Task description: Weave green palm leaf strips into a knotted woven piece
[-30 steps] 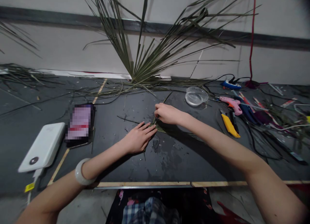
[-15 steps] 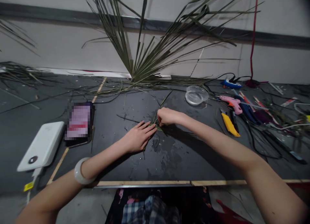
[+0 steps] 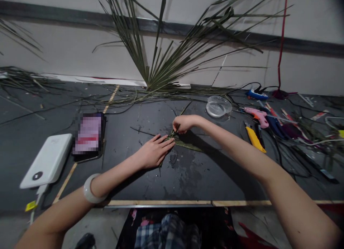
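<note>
Going left to right on this black table (image 3: 204, 179): a white power bank (image 3: 45, 161) sits at the left with a cable coming off its near end, and a phone (image 3: 88, 134) lies just beside it, screen blurred out. Then there's the left arm, with a pale chunky bangle (image 3: 90, 188) on the wrist. The left hand (image 3: 153, 152) lies flat and palm-down near the middle, fingers a little apart, with the tips on the palm leaf (image 3: 185, 145). That leaf is a narrow green folded strip lying on the table between both hands, with its tail running off to the near right and a thin stem sticking up toward the far side. The right hand (image 3: 184, 124) is just past it, fingers curled together and pinched on the leaf's far end. Further right there's a clear plastic bowl (image 3: 218, 106), then a pink glue gun (image 3: 256, 116), and a yellow utility knife (image 3: 254, 139) on the near side of it, all mixed in with cables and cut palm bits. A big palm frond (image 3: 161, 55) leans up against the far wall.
</note>
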